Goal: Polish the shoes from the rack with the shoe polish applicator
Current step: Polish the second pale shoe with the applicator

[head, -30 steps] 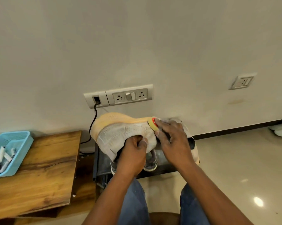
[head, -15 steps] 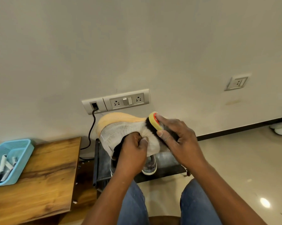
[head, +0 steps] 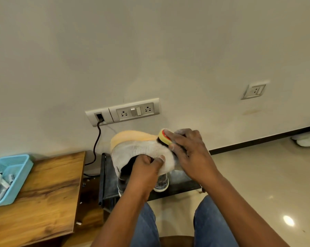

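Note:
A white knit shoe point(head: 141, 148) with an orange sole point(head: 132, 136) is held up in front of the wall, sole facing away from me. My left hand point(head: 145, 171) grips the shoe at its opening, fingers curled into the collar. My right hand point(head: 189, 152) holds the yellow and red shoe polish applicator point(head: 165, 137) and presses its dark pad against the shoe's upper near the sole edge. Below the shoe stands a dark metal rack point(head: 179, 184) with another grey and white shoe point(head: 161, 183) on it, partly hidden by my left hand.
A wooden table point(head: 43, 193) lies at the left with a blue plastic basket point(head: 16, 168) holding several small items. A black cable point(head: 97, 139) runs from the wall socket panel point(head: 123, 113) down behind the rack. White footwear point(head: 305, 139) sits far right on the tiled floor.
My right hand has slid the applicator along the shoe's upper, first left then back right toward the sole edge. The left hand keeps its grip, and the camera view shifted slightly.

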